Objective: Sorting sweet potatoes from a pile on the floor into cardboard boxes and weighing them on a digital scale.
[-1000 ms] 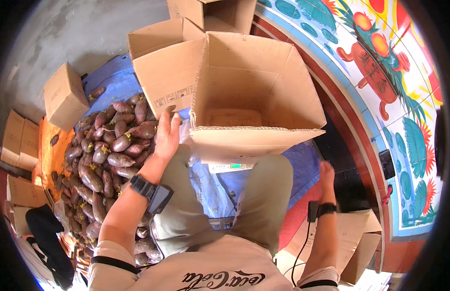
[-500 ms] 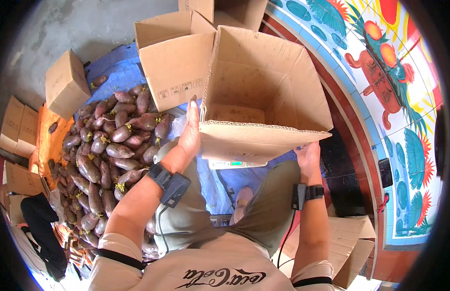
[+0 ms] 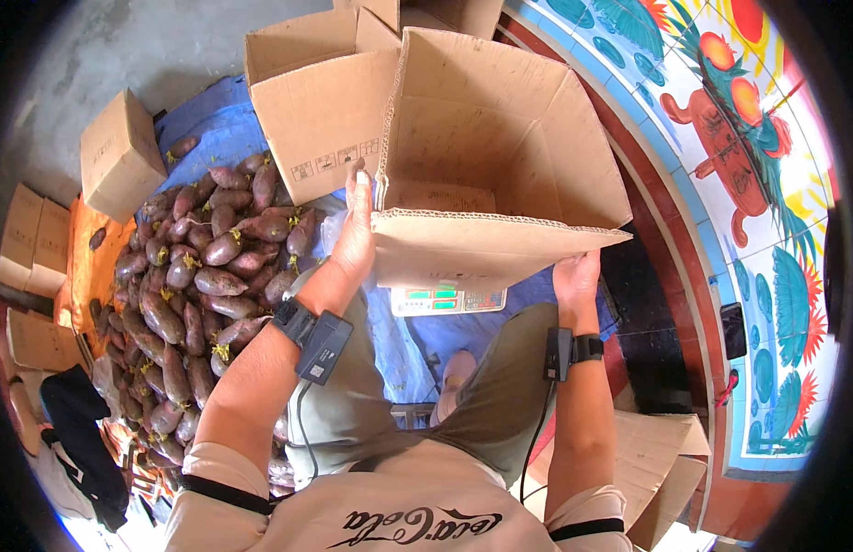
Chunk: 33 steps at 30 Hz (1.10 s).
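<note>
An open, empty cardboard box (image 3: 500,248) sits over a white digital scale (image 3: 447,301) with a lit display. My left hand (image 3: 353,239) grips the box's near left corner, fingers along its left side. My right hand (image 3: 576,274) holds it low at the near right corner, fingertips partly hidden by the cardboard. Just left of my left hand lies a large heap of purple-skinned sweet potatoes (image 3: 222,283), some sprouting, on blue and orange sheeting.
Another open box (image 3: 316,120) stands behind at the left, a closed box (image 3: 121,152) beside the heap, stacked boxes (image 3: 35,241) farther left. Folded cardboard (image 3: 652,460) lies lower right. A painted tiled wall (image 3: 767,212) curves along the right. A dark phone-shaped object (image 3: 734,327) is near it.
My right hand has risen from beside my leg onto the box's right corner. My left hand has moved up along its side. The box now sits slightly higher in the view, showing more scale.
</note>
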### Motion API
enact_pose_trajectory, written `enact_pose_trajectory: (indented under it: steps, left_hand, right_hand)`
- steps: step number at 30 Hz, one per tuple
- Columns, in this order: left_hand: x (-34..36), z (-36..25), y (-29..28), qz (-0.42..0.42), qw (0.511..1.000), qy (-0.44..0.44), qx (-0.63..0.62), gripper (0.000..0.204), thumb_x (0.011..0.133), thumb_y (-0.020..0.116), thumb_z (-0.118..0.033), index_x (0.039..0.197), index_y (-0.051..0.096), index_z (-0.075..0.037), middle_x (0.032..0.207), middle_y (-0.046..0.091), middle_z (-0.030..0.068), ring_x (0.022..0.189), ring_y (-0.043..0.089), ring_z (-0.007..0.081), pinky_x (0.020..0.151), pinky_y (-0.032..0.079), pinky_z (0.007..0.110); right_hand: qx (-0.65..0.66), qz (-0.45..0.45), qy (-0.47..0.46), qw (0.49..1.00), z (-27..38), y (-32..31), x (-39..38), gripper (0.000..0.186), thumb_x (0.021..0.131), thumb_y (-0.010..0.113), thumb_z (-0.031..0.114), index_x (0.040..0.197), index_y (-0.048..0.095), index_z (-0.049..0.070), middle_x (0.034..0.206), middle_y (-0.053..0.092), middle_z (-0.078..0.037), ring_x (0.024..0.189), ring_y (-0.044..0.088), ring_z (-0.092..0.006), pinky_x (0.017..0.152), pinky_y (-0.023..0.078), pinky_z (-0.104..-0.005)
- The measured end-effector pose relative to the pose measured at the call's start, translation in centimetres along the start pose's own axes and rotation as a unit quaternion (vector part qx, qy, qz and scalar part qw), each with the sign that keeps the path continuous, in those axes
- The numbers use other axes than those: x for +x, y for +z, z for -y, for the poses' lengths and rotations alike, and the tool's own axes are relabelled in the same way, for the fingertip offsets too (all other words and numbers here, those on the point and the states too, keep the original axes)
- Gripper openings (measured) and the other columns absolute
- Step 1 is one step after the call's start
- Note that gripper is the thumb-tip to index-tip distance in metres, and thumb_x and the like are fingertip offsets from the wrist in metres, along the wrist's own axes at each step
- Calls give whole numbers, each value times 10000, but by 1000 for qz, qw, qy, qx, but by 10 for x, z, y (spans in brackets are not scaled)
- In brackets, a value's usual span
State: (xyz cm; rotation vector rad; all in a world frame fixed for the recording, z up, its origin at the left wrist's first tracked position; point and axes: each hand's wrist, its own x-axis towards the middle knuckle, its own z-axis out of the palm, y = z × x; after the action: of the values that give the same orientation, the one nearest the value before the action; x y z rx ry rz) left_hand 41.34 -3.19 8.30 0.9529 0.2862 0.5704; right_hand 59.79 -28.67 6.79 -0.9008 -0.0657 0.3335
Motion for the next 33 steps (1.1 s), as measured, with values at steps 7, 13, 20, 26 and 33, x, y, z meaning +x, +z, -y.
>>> enact_pose_trajectory:
  steps: [7, 13, 20, 26, 33]
  left_hand:
    - [-2, -5, 2, -12, 999, -17, 37, 722, 869, 313, -582, 1362, 225, -61, 1367, 295, 61, 1248, 273, 177, 1024, 246, 316]
    - [-7, -9, 2, -77, 994, 16, 71, 735, 872, 312, -579, 1371, 176, -58, 1380, 248, 93, 1268, 220, 198, 1036, 193, 320]
    - [-4, -8, -10, -131, 987, 52, 74, 745, 866, 340, -574, 1372, 149, -62, 1381, 227, 107, 1272, 205, 214, 1035, 181, 337]
    - [8, -1, -23, -158, 980, 86, 89, 763, 859, 366, -573, 1377, 139, -62, 1398, 203, 120, 1286, 182, 226, 1056, 134, 341]
    - [7, -4, -21, -136, 987, 86, 31, 716, 880, 356, -529, 1353, 174, -23, 1390, 215, 144, 1289, 181, 235, 1055, 126, 344]
  right_hand:
    - [-24, -49, -17, 998, -3, -1, 0, 390, 908, 405, 352, 1186, 463, 84, 1185, 516, -34, 1090, 464, -183, 944, 342, -340]
    - [-127, -138, 17, 982, 14, -6, -12, 539, 902, 334, 466, 1241, 415, 56, 1255, 457, -66, 1185, 378, -193, 1001, 242, -355]
    - [-199, -139, 18, 970, 67, 15, -31, 597, 896, 296, 510, 1221, 442, 31, 1268, 440, -77, 1215, 335, -186, 1029, 148, -354]
    - [-189, -154, 21, 970, 77, 25, -29, 586, 902, 306, 486, 1223, 430, 11, 1267, 437, -90, 1214, 342, -188, 1027, 161, -350]
    - [-117, -201, 41, 972, 65, 8, 0, 614, 900, 298, 490, 1266, 362, 1, 1300, 396, -93, 1217, 339, -186, 1026, 163, -352]
